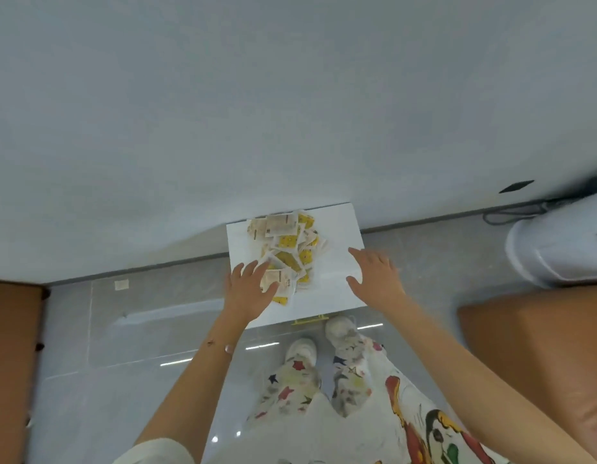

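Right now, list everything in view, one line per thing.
sachets: loose pile, too many to count, yellow and white, left half of the table
table: one, white, against the wall
wall: one, white, top of the view
floor: grey tiles, under the table
paper scrap: one, pale, on the floor left of the table
brown furniture: two pieces, at the left and right edges
appliance: one, white, far right
cable: one, dark, beside the appliance
shoes: two, white, below the table
trousers: white, colourful prints
left hand: fingers spread on the pile's near edge
right hand: open, over the table's right side
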Demonstrator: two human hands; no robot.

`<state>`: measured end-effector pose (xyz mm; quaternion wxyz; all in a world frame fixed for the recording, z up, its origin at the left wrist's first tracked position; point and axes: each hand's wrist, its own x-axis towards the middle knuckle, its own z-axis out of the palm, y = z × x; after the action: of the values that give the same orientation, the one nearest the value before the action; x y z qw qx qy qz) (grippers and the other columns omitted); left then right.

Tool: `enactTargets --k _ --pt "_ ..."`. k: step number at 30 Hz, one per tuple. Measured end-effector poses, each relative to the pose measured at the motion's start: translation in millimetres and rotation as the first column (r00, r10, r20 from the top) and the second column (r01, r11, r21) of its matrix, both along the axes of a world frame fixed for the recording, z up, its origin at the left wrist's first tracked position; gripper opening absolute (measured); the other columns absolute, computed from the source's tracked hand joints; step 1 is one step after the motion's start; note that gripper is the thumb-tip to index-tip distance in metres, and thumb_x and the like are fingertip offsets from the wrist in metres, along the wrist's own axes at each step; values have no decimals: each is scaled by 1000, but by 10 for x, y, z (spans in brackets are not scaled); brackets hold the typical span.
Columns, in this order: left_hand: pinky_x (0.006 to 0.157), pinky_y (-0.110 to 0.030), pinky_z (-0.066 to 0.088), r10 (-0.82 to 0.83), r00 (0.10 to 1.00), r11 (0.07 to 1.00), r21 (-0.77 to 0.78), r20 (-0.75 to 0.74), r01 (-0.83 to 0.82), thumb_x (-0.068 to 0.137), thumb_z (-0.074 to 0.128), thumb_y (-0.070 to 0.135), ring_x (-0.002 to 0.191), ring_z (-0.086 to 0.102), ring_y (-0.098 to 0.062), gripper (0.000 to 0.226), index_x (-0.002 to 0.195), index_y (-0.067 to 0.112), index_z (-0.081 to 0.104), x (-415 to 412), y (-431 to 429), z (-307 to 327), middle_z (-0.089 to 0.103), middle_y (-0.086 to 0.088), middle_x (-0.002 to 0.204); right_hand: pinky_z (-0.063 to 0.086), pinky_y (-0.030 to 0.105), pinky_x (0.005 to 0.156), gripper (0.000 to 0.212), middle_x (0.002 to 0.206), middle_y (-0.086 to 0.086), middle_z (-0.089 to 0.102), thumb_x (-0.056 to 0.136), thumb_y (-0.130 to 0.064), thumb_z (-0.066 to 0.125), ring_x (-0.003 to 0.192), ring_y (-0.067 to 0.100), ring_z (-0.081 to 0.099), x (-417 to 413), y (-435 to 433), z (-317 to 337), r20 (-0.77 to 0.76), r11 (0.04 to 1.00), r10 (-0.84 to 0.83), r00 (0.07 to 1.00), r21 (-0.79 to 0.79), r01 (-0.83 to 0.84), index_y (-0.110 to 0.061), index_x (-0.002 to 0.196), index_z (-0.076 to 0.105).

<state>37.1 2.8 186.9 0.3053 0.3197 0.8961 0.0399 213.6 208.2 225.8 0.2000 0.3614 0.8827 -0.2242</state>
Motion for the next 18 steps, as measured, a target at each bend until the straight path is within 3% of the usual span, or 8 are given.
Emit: enactTargets --k 4,8,11,14,18 --pt "118 -47 11 153 983 987 -63 97 -148 94 43 52 146 14 -27 61 149 31 28 -118 175 -866 23 1 158 28 42 112 62 151 3 36 94 -38 52 138 28 29 -347 254 -971 -36 984 -87 996 -156 80 -24 149 27" --pt "116 -47 22 356 886 934 -73 298 -350 81 52 65 145 19 -29 80 149 30 29 -113 305 -1739 23 -5 158 26 46 114 72 153 4 33 91 -36 60 140 28 28 -576 413 -1888 -65 911 -233 970 -363 195 -28 151 21" --pt "112 -49 23 427 875 901 -27 230 -433 84 68 45 145 15 -33 79 150 27 28 -67 257 -2195 16 -11 159 24 50 115 88 157 5 24 85 -39 68 143 27 24 -719 537 -2403 -71 800 -420 905 -501 332 -31 152 12" --pt "112 -51 21 486 863 870 14 141 -492 80 73 41 145 12 -35 88 151 22 24 -91 155 -2406 14 -17 158 37 43 109 85 151 8 33 86 -32 69 134 25 39 -882 644 -2687 -75 661 -627 776 -579 478 -29 152 14" --pt "113 -48 17 530 835 837 66 144 -543 75 69 52 144 17 -34 96 151 16 22 -121 79 -2494 23 -19 154 43 26 87 69 131 7 50 90 -24 65 109 17 51 -1107 762 -2855 -134 664 -669 731 -551 506 -20 147 27"
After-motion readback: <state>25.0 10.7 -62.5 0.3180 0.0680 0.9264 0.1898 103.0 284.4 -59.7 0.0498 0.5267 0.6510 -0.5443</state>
